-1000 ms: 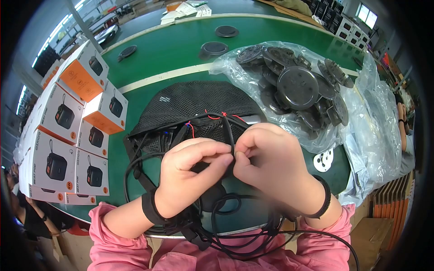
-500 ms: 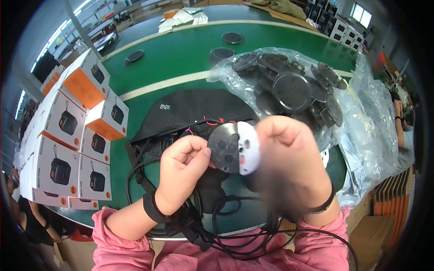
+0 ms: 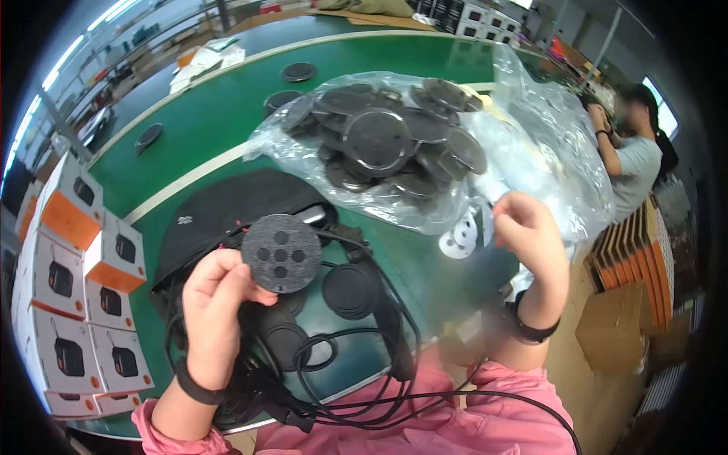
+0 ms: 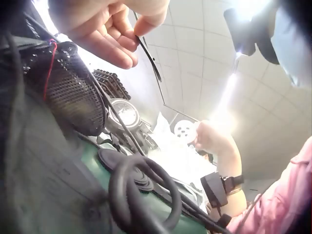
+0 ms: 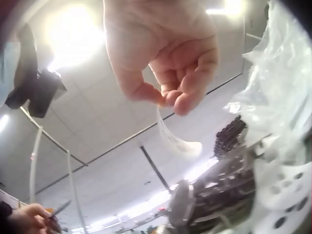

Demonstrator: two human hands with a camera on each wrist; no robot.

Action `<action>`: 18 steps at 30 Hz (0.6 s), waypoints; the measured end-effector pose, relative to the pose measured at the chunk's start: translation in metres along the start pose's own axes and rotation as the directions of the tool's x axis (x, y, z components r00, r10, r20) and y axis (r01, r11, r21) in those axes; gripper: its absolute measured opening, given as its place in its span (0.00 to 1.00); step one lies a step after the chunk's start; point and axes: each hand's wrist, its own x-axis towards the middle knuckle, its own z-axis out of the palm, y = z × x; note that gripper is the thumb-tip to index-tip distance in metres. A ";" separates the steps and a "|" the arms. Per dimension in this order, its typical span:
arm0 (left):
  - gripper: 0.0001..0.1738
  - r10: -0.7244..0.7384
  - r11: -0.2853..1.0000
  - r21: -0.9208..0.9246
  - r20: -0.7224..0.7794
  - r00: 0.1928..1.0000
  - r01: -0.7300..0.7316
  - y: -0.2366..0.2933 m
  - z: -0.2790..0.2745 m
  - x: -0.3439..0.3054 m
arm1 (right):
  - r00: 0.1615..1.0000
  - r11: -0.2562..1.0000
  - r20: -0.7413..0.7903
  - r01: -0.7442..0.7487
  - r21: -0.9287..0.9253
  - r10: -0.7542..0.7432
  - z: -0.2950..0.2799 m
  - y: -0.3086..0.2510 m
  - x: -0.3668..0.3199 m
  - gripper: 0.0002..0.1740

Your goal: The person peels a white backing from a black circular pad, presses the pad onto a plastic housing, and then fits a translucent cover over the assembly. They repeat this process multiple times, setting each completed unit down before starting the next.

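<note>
In the head view my left hand (image 3: 212, 311) pinches a dark grey disc (image 3: 282, 253) with several round black spots by its lower left edge. The disc shows as a thin dark strip (image 4: 149, 58) at the fingertips in the left wrist view. My right hand (image 3: 535, 239) is well off to the right, above the table edge. Between its thumb and fingers the right wrist view shows a thin, curved white piece (image 5: 178, 141). From the left wrist view this is a white round piece (image 4: 185, 130) with holes. Similar white pieces (image 3: 459, 235) lie on the table.
Several black round parts (image 3: 378, 142) fill a clear plastic bag behind the hands. A black mesh bag (image 3: 227, 205), black discs (image 3: 351, 291) and looped cables (image 3: 318, 350) lie nearer. Product boxes (image 3: 64, 349) are stacked at left; another person (image 3: 633, 159) is at right.
The dark disc and the white piece have come apart. My right hand has moved right with the white piece, my left hand keeps the disc, and the head view has swung to the right.
</note>
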 end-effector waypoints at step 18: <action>0.13 -0.611 0.733 -0.005 0.434 0.662 0.680 0.041 0.084 0.019 | 0.387 0.382 0.014 0.916 -0.121 -0.922 0.032 -0.014 -0.032 0.22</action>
